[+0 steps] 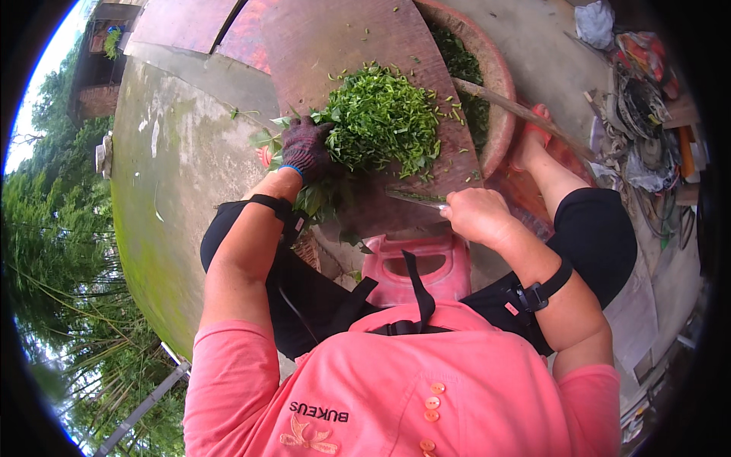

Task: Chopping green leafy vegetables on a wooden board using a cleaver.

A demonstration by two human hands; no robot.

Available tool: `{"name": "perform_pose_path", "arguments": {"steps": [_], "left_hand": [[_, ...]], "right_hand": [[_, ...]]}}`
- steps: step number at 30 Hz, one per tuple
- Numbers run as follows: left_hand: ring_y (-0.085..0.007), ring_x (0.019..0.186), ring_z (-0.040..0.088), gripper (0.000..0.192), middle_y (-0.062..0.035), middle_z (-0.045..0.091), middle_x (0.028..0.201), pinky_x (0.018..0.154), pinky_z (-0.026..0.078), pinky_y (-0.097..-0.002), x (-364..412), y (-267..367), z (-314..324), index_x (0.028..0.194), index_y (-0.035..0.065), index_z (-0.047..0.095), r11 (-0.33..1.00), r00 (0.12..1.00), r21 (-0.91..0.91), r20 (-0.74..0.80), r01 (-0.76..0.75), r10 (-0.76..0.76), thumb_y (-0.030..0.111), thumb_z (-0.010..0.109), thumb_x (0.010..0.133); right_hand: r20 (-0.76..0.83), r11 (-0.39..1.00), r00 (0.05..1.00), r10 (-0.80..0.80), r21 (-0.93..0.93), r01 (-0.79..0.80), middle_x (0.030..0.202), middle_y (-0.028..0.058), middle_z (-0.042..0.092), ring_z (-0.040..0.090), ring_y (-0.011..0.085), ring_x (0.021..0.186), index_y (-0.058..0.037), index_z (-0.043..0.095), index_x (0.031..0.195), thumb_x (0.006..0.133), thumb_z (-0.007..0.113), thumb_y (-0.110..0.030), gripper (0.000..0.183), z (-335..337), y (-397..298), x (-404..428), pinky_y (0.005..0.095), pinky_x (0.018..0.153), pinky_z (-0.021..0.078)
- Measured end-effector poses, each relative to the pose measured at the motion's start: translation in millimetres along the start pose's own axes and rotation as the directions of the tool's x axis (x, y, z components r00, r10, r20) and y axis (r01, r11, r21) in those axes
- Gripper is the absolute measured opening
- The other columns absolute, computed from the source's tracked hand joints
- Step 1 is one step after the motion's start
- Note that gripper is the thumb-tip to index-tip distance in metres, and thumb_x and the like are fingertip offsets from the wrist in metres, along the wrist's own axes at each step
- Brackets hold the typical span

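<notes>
A mound of chopped green leaves and stems [380, 117] lies on a worn wooden board [320, 34]. My left hand [307, 145], in a dark knitted glove, presses on whole leafy greens [320, 197] at the left side of the mound; its fingers are spread and partly bent over them. My bare right hand [480, 214] is closed around the handle of a knife, at the board's near right edge. The knife blade [417, 198] points left over the board, with green bits on it. The handle is mostly hidden by my fingers.
Beyond the board's right side stands a large round tub [499, 74] holding greens, with a wooden stick [514, 108] across its rim. A pink plastic stool [417, 268] is between my legs. Cables, bags and clutter [645, 125] lie at the far right.
</notes>
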State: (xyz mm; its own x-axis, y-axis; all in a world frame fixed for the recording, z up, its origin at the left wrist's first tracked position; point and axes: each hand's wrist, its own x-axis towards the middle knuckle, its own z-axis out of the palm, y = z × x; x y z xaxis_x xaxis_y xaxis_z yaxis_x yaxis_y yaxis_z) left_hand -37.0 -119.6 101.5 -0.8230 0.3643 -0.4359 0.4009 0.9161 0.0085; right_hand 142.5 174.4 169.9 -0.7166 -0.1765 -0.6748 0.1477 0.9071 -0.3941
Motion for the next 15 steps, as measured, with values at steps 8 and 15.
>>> {"name": "perform_pose_path", "arguments": {"steps": [8,15], "left_hand": [[-0.0397,0.132,0.041,0.069,-0.0185,0.043,0.145,0.105,0.037,-0.0519,28,-18,39,0.128,0.0134,0.058,0.985,0.972,-0.111,-0.208,-0.13,0.105,0.032,0.075,0.063],[-0.0383,0.116,0.054,0.059,-0.0183,0.06,0.119,0.096,0.043,-0.0491,9,17,51,0.123,0.0115,0.056,0.986,0.984,-0.089,-0.098,0.143,-0.151,0.022,0.07,0.067]], "right_hand": [[0.041,0.999,0.999,-0.021,0.035,0.02,0.094,0.022,0.07,0.068,0.0372,0.094,-0.0029,0.073,0.093,0.092,0.058,-0.032,0.033,0,-7,8,0.0483,0.084,0.0514],[0.024,1.0,1.0,-0.016,0.021,0.016,0.095,0.0215,0.07,0.068,0.0377,0.095,-0.0021,0.073,0.094,0.092,0.058,-0.034,0.035,-3,-10,16,0.0491,0.084,0.0513]]}}
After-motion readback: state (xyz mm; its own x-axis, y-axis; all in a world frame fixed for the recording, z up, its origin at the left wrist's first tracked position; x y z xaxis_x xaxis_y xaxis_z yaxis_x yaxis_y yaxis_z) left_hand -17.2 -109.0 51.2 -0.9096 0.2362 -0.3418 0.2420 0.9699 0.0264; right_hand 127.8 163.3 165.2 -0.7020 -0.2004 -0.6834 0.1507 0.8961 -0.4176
